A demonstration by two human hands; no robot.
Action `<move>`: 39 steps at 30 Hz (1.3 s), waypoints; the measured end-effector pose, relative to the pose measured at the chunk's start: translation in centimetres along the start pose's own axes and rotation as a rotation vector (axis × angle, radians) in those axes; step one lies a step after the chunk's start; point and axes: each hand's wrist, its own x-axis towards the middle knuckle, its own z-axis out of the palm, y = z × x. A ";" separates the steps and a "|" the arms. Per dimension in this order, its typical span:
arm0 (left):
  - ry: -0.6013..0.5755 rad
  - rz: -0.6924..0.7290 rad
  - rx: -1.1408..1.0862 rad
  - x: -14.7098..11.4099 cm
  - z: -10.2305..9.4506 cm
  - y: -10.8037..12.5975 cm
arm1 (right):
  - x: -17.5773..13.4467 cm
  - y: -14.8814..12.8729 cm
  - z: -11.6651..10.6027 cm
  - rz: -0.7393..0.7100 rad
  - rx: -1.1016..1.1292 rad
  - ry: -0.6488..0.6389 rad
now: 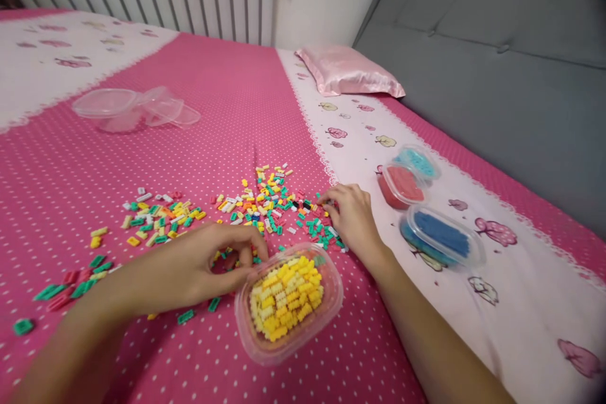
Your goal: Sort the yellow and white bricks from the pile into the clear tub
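A clear plastic container point(243, 331) filled with yellow and pale-yellow toy building bricks point(286, 297) sits on the pink bedding in front of me. My left hand point(222, 262) is curled at its left side, thumb and fingers closed on the rim. Beyond the container, my right hand point(350, 214) reaches down to the right edge of a scattered pile of small bricks point(277, 199), in green, yellow, white, red and other colours. Its thumb and forefinger are drawn together there; whatever is between the fingertips is too small to make out.
To the right stand tubs of blue bricks point(440, 237), red bricks point(402, 184) and turquoise bricks point(416, 161). Clear lids and tubs point(106, 104) lie at the far left. A pink pillow point(350, 69) rests near the grey headboard point(497, 69). Loose green bricks point(23, 327) lie at left.
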 end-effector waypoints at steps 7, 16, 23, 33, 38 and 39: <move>-0.007 -0.007 0.008 -0.2 -0.2 0.3 | 0.1 -1.6 -1.6 0.017 0.192 0.092; -0.039 -0.019 -0.029 -0.1 -0.2 0.8 | -4.3 -8.1 -4.9 -0.254 0.617 -0.490; -0.018 -0.002 -0.008 -0.3 -0.2 1.0 | -6.3 -8.8 -3.0 -0.377 0.172 -0.274; -0.027 0.000 0.001 -0.1 -0.3 1.1 | -6.5 -8.9 -2.7 -0.402 0.043 -0.230; -0.031 -0.016 0.025 -0.2 -0.3 1.2 | -6.5 -8.6 -2.6 -0.394 -0.008 -0.229; -0.032 -0.016 0.022 -0.2 -0.3 1.1 | -6.5 -8.5 -2.6 -0.394 -0.012 -0.233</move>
